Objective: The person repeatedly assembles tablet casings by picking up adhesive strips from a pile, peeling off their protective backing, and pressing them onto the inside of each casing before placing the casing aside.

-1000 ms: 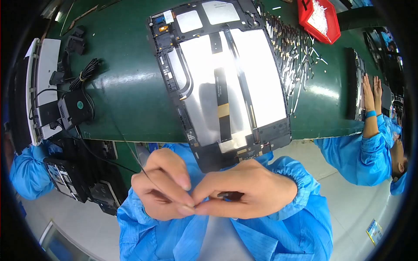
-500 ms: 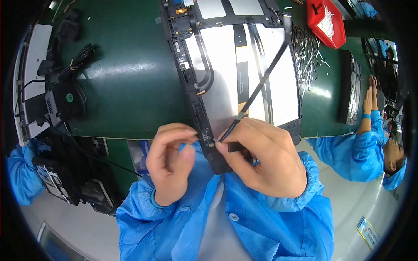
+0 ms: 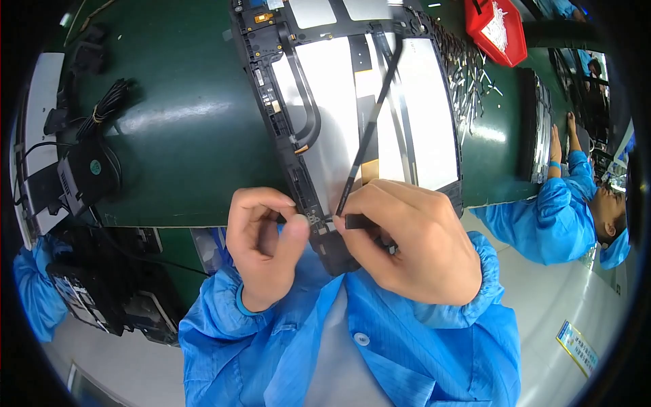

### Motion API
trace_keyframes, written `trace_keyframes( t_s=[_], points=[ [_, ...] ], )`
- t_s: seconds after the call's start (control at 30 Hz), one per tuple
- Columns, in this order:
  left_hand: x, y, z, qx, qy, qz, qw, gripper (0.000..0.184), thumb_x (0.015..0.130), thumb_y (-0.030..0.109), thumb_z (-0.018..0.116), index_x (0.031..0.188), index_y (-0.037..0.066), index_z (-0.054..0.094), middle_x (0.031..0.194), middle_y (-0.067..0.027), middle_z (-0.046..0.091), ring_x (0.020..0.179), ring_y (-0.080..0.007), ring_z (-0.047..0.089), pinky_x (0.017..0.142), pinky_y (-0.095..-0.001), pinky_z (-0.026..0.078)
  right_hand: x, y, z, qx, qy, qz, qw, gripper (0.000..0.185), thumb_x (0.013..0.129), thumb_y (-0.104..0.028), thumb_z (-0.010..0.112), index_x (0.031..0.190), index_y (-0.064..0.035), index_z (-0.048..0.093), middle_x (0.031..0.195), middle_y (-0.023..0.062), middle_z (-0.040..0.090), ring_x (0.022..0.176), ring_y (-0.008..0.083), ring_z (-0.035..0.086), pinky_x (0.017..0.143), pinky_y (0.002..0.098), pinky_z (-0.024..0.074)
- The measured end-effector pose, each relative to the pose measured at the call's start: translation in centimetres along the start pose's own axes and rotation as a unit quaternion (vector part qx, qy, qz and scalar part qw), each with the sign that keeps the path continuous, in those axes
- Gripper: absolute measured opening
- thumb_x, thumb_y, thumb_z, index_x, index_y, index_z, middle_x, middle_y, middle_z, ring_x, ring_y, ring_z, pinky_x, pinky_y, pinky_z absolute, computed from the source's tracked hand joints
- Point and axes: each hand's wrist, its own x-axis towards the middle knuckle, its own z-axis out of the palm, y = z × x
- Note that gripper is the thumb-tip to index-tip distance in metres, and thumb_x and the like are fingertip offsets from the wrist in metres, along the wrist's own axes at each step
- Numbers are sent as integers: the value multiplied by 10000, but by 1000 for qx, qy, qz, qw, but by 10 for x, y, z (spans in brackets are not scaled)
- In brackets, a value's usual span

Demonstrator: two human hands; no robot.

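A tablet-like device [image 3: 332, 88] lies open on the green table, its silver inner panels and black frame showing. My right hand [image 3: 413, 237] pinches the lower end of a long black flat strip [image 3: 371, 125], which slants up across the panels. A short dark piece [image 3: 359, 222] also shows between the fingers of that hand. Beside the device's lower left edge is my left hand [image 3: 268, 244], its thumb and curved fingers apart with nothing visible between them. My right fingers cover part of the device's lower end.
Many small strips [image 3: 471, 85] lie right of the device, below a red tray [image 3: 510, 41] of white pieces. A black adapter [image 3: 89, 169] with coiled cable [image 3: 102, 112] sits at left. Stacked panels [image 3: 536, 125] and a co-worker [image 3: 583, 210] are at right.
My hands have parted from each other. The right hand has come over the device's lower end with the strip, which now stretches over the panels, and the left hand has opened.
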Motion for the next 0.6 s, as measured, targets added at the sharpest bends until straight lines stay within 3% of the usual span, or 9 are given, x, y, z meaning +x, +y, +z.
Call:
trace_keyframes(
  t_s=[0.07,0.17,0.27,0.37,0.43,0.6],
  points=[
    [-2,-1,3,-48,37,-44,997,192,858,73,528,1012,11,433,755,-23,472,702,-61,424,635,-190,339,0,0,-2,6,-17,-5,1000,144,730,-33,605,840,-1,518,706,159,535,645,353,560,555,418,457],
    [-2,-2,1,-32,31,-37,998,211,875,104,503,1037,-8,427,765,-30,491,703,-60,423,645,-196,343,3,-3,-5,18,-34,12,999,129,739,-40,600,828,6,518,689,159,533,645,351,560,551,419,454],
    [-4,-9,-6,-84,12,-36,996,242,848,31,567,1060,1,453,852,-53,543,733,-73,486,654,-199,388,2,-4,-1,-2,-18,5,1000,103,751,-43,586,800,12,515,682,159,534,646,349,562,550,420,453],
    [-5,-8,-8,-60,14,-56,997,231,849,30,563,1054,6,460,846,-45,541,718,-66,471,642,-194,377,2,-5,0,-6,-10,0,1000,90,760,-46,575,773,14,509,677,158,535,646,351,563,550,421,454],
    [-5,-8,-9,-61,12,-60,996,225,848,28,560,1050,6,463,840,-42,540,714,-64,468,638,-192,372,3,-3,0,-3,6,-7,1000,137,689,21,609,818,1,572,685,127,578,553,280,568,502,331,453],
    [-6,-8,-9,-58,19,-74,995,216,845,30,560,1038,6,468,820,-33,534,704,-62,458,628,-189,359,3,-8,2,-32,-4,4,999,126,696,14,606,817,-3,577,665,124,565,535,269,556,486,336,440]
  ],
)
